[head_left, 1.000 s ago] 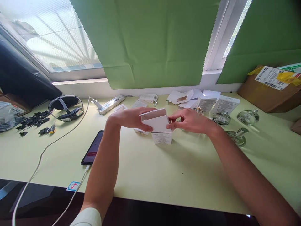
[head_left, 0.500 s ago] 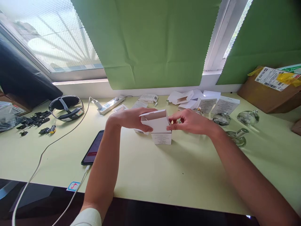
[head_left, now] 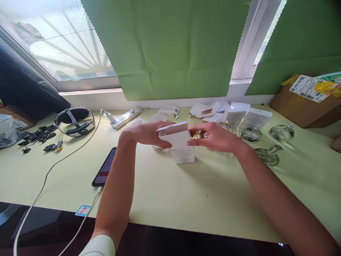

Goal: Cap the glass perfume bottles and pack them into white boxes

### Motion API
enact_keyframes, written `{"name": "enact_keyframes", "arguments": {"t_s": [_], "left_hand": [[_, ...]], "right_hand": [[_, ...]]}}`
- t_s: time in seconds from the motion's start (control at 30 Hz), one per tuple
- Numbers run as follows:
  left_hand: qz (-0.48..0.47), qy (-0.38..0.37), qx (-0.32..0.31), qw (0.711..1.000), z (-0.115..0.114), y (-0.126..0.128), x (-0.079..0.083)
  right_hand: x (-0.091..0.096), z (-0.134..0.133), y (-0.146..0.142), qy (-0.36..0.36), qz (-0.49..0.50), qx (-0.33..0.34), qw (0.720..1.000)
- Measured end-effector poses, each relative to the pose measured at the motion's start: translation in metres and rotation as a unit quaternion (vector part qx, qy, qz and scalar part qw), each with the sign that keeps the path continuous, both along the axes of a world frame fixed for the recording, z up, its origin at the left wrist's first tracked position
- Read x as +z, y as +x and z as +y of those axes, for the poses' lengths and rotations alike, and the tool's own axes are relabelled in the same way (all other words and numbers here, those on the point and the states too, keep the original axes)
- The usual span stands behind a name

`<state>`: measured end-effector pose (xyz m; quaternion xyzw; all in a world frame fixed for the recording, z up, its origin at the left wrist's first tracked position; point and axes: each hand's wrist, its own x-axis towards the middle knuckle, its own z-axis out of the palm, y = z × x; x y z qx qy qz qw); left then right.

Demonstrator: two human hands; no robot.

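Observation:
A white carton sleeve (head_left: 179,137), open at its top with a flap raised, sits between my two hands. Below it shows a white box with small print (head_left: 184,155), upright on the table; the sleeve covers its upper part. My left hand (head_left: 151,134) is closed on the sleeve's left side, thumb at the front. On the right edge, my right hand (head_left: 210,136) pinches the sleeve between thumb and fingers. Something gold-coloured (head_left: 197,135) is partly visible behind my right fingers. Another small printed box (head_left: 160,148) lies partly hidden behind my left hand.
Glass bottles stand to the right, including a round one (head_left: 281,133) and one lying with a silver cap (head_left: 268,155). White cartons (head_left: 256,118) are behind. A phone (head_left: 105,167), cable, headset (head_left: 76,122), power strip (head_left: 126,119) and screwdriver (head_left: 59,145) lie left.
The sleeve has shifted slightly up and left with both hands, and more of the printed box shows beneath it. More of the gold-coloured thing shows behind my right fingers.

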<state>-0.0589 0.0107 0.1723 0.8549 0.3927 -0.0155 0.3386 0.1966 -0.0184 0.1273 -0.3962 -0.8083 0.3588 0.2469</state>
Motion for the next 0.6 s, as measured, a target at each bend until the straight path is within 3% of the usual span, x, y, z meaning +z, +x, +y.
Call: {"name": "enact_keyframes", "arguments": {"t_s": [0.37, 0.6], "left_hand": [[0.016, 0.055, -0.001, 0.998, 0.002, 0.003, -0.001], [-0.064, -0.02, -0.045, 0.997, 0.011, -0.007, -0.006]], "right_hand": [[0.002, 0.0, 0.004, -0.019, -0.039, 0.037, 0.998], [0.0, 0.002, 0.01, 0.017, -0.141, 0.015, 0.99]]}}
